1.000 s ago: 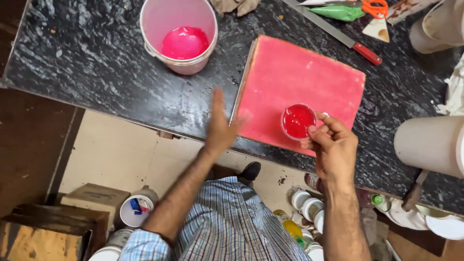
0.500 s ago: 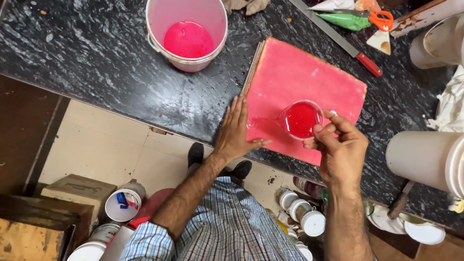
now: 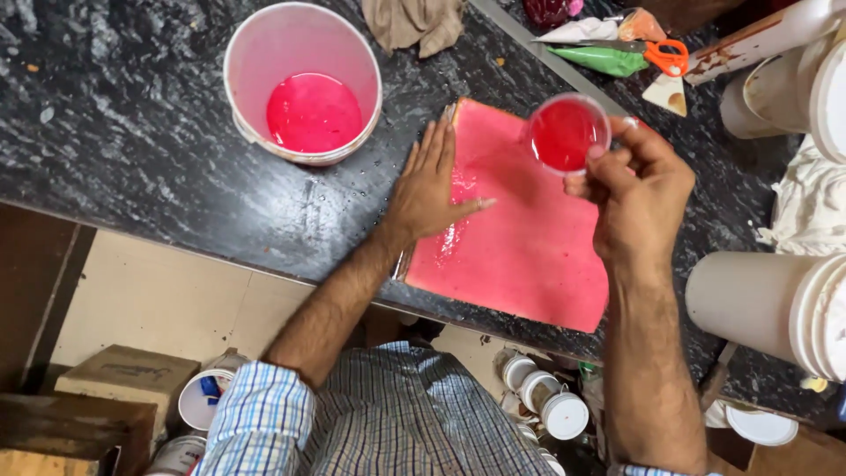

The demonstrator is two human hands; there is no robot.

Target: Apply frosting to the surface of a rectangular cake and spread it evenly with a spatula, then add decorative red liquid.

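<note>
Pressing flat, left hand (image 3: 429,187) ungripping at slab (image 3: 520,229) edge; right hand (image 3: 639,189) grip grasping cup (image 3: 568,134).

1. Black marble-patterned countertop (image 3: 159,167).
2. On it: white bucket (image 3: 302,81) of pink liquid, pink sponge sheet (image 3: 520,238), crumpled cloth (image 3: 414,22), orange-handled scissors (image 3: 661,55), green piping bag (image 3: 604,60).

Counter: I see a black marbled stone top (image 3: 132,159) spanning the view.
Floor: beige tiles (image 3: 159,308) below its edge.
Clutter: I spot a cardboard box (image 3: 123,379) and white tubs (image 3: 546,397) underneath.
</note>
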